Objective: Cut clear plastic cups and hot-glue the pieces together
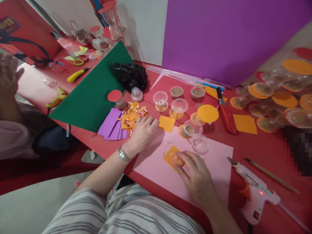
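Observation:
My right hand (195, 172) pinches a small clear plastic cup (175, 158) that rests on an orange paper square (170, 156), over a pink sheet (156, 169). My left hand (145, 130), with a watch at the wrist, is at the near edge of a heap of orange paper scraps (133, 117). Its fingers curl downward, and their tips are hidden, so anything in them cannot be made out. Another orange square (167, 123) lies just right of my left hand. Beyond the pink sheet stand several clear cups (179, 105), some joined to orange discs.
A white glue gun (254, 191) and a wooden stick (270, 174) lie at the right, a red cutter (225, 113) behind. Left are purple papers (113, 125), a green board (92, 94) and a black bag (130, 76). Finished cup pieces (268, 97) crowd the right; another person's hand (8, 74) shows far left.

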Demonstrator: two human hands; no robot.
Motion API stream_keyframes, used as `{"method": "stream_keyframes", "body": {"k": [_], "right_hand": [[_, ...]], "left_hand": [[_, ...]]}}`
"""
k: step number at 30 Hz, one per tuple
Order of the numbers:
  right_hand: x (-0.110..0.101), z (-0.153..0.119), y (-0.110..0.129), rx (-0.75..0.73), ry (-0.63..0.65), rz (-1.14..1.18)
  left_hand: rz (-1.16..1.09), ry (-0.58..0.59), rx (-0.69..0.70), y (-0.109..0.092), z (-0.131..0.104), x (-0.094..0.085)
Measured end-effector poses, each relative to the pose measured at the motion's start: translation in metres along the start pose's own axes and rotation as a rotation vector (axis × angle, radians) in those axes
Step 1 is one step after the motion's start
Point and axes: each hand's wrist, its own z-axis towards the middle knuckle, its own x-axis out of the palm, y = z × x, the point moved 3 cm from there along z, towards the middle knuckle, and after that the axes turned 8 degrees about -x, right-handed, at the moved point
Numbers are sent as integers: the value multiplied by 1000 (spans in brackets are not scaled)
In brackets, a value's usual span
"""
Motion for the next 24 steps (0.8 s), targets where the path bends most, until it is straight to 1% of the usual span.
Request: {"method": "stream_keyframes", "body": {"k": [2,4,6,9,14,19,22,24], "right_hand": [[1,0,0,3,-6,5],[1,-1,1,10,-14,11],[0,-1,2,22,-25,13],[-1,0,4,48,-36,29],[-2,4,8,53,-44,55],[2,6,6,26,-3,47],[2,7,5,21,14,44],[2,7,4,16,19,47]], "left_hand": [[15,-71,-40,9,-1,-5],[40,-100,-106,18,-2,-8],[57,-75,-158,27,-5,-9],[65,-32,-185,32,-10,-8],[-4,-42,-184,31,-16,-9],[-84,-38,-242,29,-18,-12],[-113,-50,-258,24,-21,-16],[-175,-50,-238,18,-25,-19]]}}
